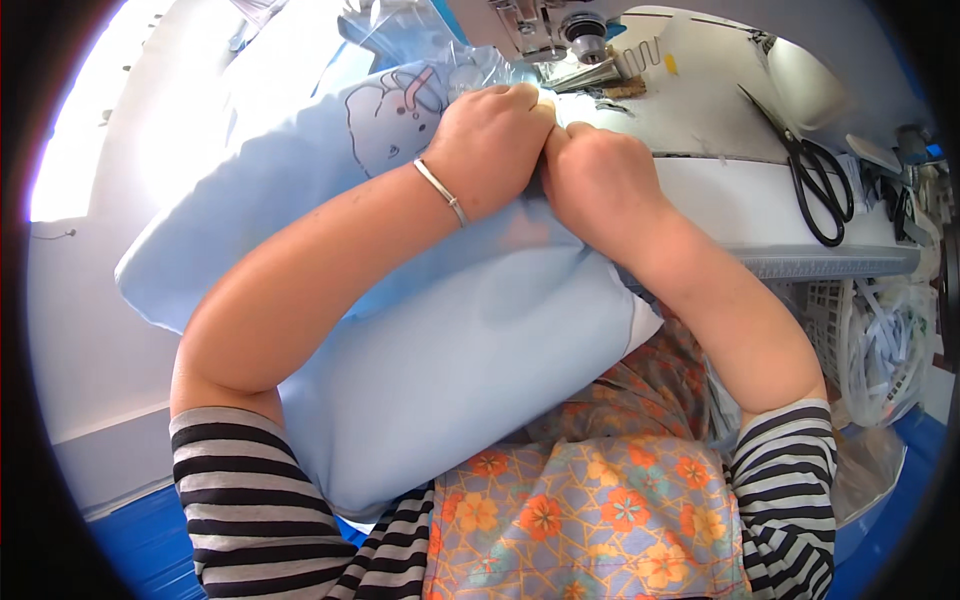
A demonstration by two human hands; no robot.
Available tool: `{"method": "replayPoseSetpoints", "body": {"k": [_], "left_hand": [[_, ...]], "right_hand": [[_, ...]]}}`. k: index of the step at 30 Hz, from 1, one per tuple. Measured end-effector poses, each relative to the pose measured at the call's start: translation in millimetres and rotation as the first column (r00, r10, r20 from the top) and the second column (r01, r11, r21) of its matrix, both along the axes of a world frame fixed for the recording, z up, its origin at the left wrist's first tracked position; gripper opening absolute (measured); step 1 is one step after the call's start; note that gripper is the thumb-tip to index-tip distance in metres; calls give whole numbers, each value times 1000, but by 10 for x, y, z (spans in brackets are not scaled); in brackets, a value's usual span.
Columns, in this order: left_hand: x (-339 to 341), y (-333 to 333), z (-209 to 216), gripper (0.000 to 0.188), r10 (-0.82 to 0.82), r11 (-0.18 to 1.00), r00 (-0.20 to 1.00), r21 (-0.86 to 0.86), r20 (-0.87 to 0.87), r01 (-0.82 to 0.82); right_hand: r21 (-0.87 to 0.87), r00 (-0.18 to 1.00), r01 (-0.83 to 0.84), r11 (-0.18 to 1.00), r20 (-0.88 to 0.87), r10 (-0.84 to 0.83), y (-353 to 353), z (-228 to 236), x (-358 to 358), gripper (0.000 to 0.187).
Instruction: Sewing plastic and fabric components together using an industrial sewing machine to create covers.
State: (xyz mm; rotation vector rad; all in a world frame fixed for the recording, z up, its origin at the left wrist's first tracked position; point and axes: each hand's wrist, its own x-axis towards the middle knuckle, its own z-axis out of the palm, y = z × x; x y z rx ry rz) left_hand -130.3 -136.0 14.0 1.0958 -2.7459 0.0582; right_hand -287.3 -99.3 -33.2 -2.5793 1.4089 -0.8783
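Note:
Light blue fabric [450,350] with a printed cartoon figure spreads over the table and hangs down across my lap. My left hand [490,145], with a silver bangle at the wrist, is closed on the fabric near its upper edge. Right beside it, my right hand [600,180] is closed too, its knuckles up and the two hands touching. Both seem to grip the fabric between them, though the fingertips are mostly hidden. Just beyond my hands is the head of a sewing machine [545,30].
Black-handled scissors [820,190] lie on the white table to the right, near a ruler strip [820,262] along its front edge. Small metal tools [590,75] sit behind my hands. A white basket [830,330] and a clear bag of scraps [885,350] stand below right.

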Motion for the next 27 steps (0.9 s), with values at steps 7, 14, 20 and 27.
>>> {"method": "replayPoseSetpoints", "body": {"k": [7, 14, 20, 27], "left_hand": [[699, -289, 435, 28, -245, 933, 941, -320, -233, 163], [1584, -1580, 618, 61, 322, 856, 945, -410, -54, -314], [2374, -1933, 729, 29, 189, 794, 955, -537, -229, -285], [1125, 162, 2350, 40, -39, 627, 992, -771, 117, 116]], "right_hand": [[108, 984, 138, 985, -129, -123, -67, 23, 175, 31], [121, 988, 135, 983, -93, -124, -34, 90, 158, 37], [70, 997, 74, 995, -24, -72, -26, 129, 317, 36], [31, 987, 154, 988, -61, -152, -65, 78, 205, 33]]}}
